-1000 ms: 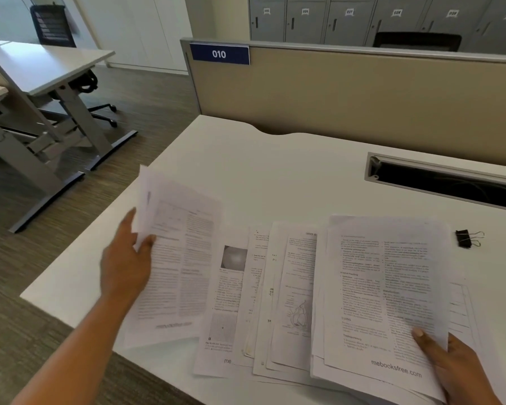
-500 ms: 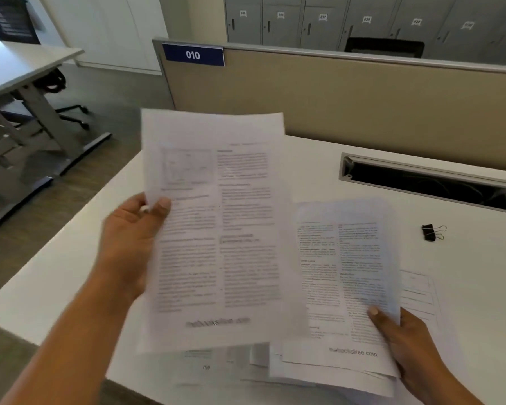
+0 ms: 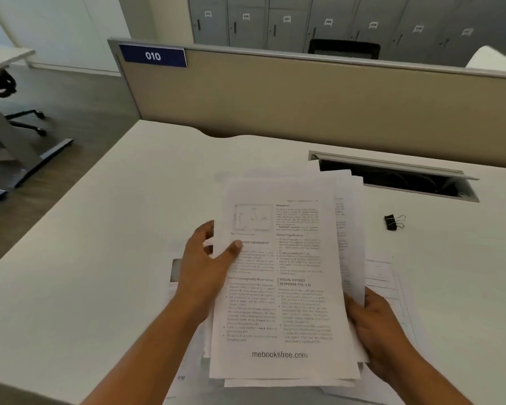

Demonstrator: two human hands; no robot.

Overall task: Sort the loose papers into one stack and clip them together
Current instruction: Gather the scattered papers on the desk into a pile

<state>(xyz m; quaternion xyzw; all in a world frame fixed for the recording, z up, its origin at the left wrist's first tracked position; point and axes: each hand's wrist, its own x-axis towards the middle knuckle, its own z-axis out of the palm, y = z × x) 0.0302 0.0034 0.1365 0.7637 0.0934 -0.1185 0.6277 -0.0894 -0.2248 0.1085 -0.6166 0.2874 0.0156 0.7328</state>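
gathering is under way: the left hand [image 3: 208, 267] pinches the top sheet [image 3: 281, 287] by its edge, thumb on the print, and the right hand [image 3: 374, 325] grips the stack [image 3: 352, 244] above the desk [image 3: 114, 229]. more papers [image 3: 383, 276] lie underneath. next, probably squaring the edges; the binder clip [image 3: 393, 222] waits well apart.

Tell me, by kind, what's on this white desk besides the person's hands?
Paper pile, sheets overlapping and too many to count: 1
Black binder clip: 1
Cable slot in the desk: 1
Total: 3
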